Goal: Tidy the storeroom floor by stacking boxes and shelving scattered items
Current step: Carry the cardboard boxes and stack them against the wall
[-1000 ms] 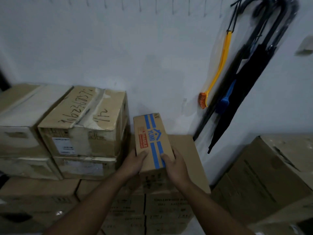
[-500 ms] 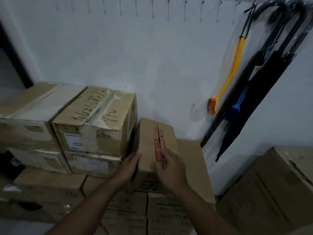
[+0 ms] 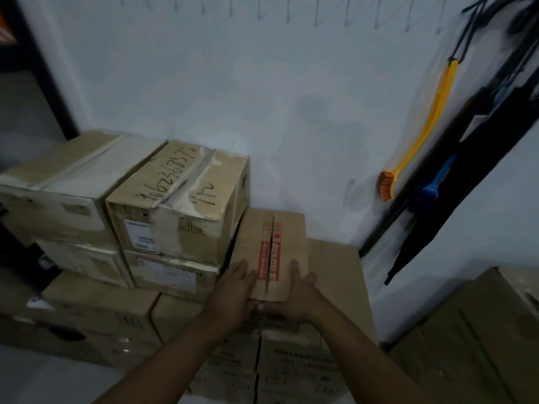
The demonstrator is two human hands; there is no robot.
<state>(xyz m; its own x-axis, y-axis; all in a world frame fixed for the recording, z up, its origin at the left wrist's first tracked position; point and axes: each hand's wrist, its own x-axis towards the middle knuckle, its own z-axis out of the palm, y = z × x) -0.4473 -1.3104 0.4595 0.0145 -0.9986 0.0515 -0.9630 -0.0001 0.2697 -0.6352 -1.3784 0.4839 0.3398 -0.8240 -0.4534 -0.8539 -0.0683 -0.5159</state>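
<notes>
1. Both my hands grip the small box [image 3: 274, 252] at its near end. My left hand [image 3: 233, 293] wraps the left corner. My right hand [image 3: 297, 295] has fingers on top and its thumb tucked against the near face.
2. The small box, with red FRAGILE tape along its seam, lies flat on a wide carton [image 3: 335, 275].
3. Its left side sits tight beside the stacked cartons; the top one is a scribbled box [image 3: 180, 199] with handwritten numbers, and it stands taller than mine.
4. The white wall [image 3: 291, 112] closes off the far end.
5. On the right hang a yellow brush [image 3: 423, 132], a blue brush [image 3: 431, 191] and black umbrellas [image 3: 481, 170], well apart from my hands.
6. Another big carton [image 3: 481, 330] sits low on the right.
</notes>
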